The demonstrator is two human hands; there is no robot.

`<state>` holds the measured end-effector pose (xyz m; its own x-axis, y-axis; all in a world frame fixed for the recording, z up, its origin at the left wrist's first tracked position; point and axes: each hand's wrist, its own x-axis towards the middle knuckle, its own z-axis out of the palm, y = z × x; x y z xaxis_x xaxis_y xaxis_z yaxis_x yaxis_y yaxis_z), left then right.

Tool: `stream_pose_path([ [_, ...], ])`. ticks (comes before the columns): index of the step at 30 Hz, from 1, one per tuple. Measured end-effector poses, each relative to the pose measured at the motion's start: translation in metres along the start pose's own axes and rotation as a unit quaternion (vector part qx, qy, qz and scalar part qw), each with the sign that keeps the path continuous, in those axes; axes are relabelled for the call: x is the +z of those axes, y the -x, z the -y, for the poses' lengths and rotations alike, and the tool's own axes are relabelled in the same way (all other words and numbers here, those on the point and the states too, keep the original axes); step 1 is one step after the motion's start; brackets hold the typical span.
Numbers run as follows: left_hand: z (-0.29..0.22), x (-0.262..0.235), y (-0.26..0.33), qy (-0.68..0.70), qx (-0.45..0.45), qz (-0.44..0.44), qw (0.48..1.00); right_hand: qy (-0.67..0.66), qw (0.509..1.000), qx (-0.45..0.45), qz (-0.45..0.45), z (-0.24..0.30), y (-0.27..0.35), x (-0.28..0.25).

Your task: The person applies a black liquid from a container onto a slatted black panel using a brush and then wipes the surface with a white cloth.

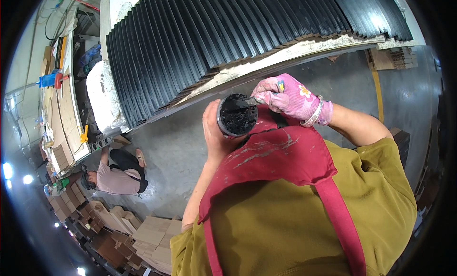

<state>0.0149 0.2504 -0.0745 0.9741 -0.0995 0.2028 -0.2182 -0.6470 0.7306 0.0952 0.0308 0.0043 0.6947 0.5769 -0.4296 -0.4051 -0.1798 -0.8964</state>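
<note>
My left hand (211, 129), bare, is wrapped around the side of a round tub (222, 125) with dark walls. Thick black paste (238, 120) fills it and smears its inner wall. A pink glove with flower prints covers my right hand (291, 99), and a bracelet circles that wrist. Its fingers are closed on a scraper (249, 101) whose flat, paste-streaked end reaches into the tub. The handle is mostly hidden in the glove. Beyond the tub, long black strips (209, 33) lie side by side on a workbench (247, 69).
A white wrapped bundle (105, 97) stands at the bench's left end. Farther left, another person (116, 176) bends beside a table (64, 128) holding tools. Cardboard boxes (152, 238) are stacked at lower left. A yellow line (377, 92) runs along the grey floor at right.
</note>
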Motion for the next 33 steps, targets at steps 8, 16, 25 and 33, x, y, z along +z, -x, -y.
stream_pose_path([
  [8, -0.016, 0.0, -0.004, 0.022, 0.088, -0.144, 0.985, 0.156, 0.984, -0.087, 0.006, 0.008, 0.007, -0.003],
  [16, -0.02, -0.025, 0.012, 0.001, 0.057, -0.138, 0.989, 0.128, 0.97, 0.049, 0.201, 0.028, -0.033, -0.007],
  [25, -0.015, -0.018, 0.024, 0.022, -0.128, -0.234, 0.964, -0.062, 0.939, 0.106, 0.32, 0.053, -0.117, 0.003],
  [33, -0.039, 0.021, 0.026, 0.161, -0.323, -0.386, 0.849, 0.165, 0.909, -0.07, 0.375, 0.097, -0.203, 0.016],
])
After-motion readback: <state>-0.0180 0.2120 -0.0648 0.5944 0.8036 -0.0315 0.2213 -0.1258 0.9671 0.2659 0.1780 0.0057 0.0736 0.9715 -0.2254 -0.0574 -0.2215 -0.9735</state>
